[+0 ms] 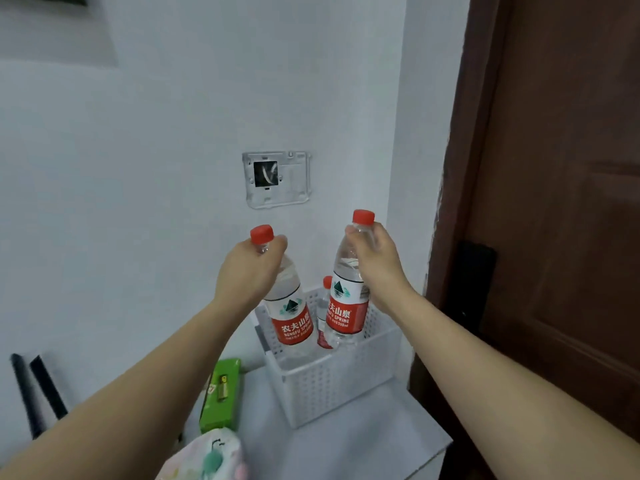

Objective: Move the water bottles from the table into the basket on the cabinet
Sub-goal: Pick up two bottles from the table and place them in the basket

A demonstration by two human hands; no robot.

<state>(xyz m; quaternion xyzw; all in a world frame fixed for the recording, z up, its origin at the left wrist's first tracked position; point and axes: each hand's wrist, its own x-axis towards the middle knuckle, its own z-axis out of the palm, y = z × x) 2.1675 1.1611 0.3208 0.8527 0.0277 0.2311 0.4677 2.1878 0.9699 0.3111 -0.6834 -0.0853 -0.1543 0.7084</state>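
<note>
one small bottle already stands in the white basket on the cabinet. the left hand and right hand each grip a bottle's neck, left bottle and right bottle half lowered inside (table unseen, so any remainder is unknown).

The left grip closes round the neck of a water bottle, just under its red cap. The right grip grasps a second water bottle the same way. Below both grips, the bottles' lower ends sit inside the white perforated basket, the left bottle tilted, the right nearly upright. Between them, lower than either grip, stands a third bottle, partly hidden. The basket rests on the white cabinet. Below the left grip and nearer the person lies a green box, beside the basket.
</note>
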